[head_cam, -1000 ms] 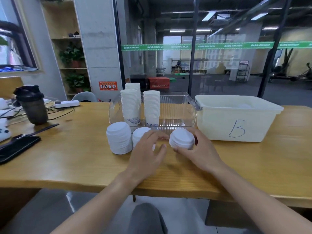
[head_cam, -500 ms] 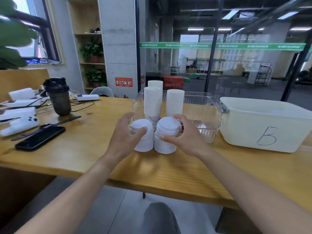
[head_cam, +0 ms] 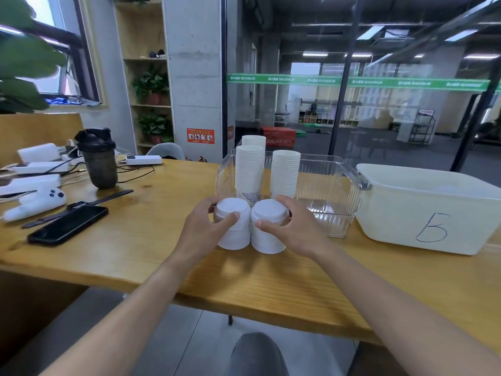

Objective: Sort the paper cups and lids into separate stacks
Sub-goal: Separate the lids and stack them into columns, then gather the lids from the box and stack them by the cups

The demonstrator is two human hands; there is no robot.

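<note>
Lid stacks (head_cam: 233, 226) and (head_cam: 268, 230) sat touching at centre frame; my left hand (head_cam: 202, 230) and right hand (head_cam: 294, 230) each clasped one. Squeezing harder could've tipped them into the cup stacks (head_cam: 249, 169) behind, I reckoned

— What moved since a second ago?
— Both hands. The left hand (head_cam: 206, 229) now grips the left lid stack (head_cam: 234, 226); before, it lay over it.
— And the right?
— The right hand (head_cam: 291, 229) brought its lid stack (head_cam: 267, 229) over. The two stacks now touch, between the hands.
</note>
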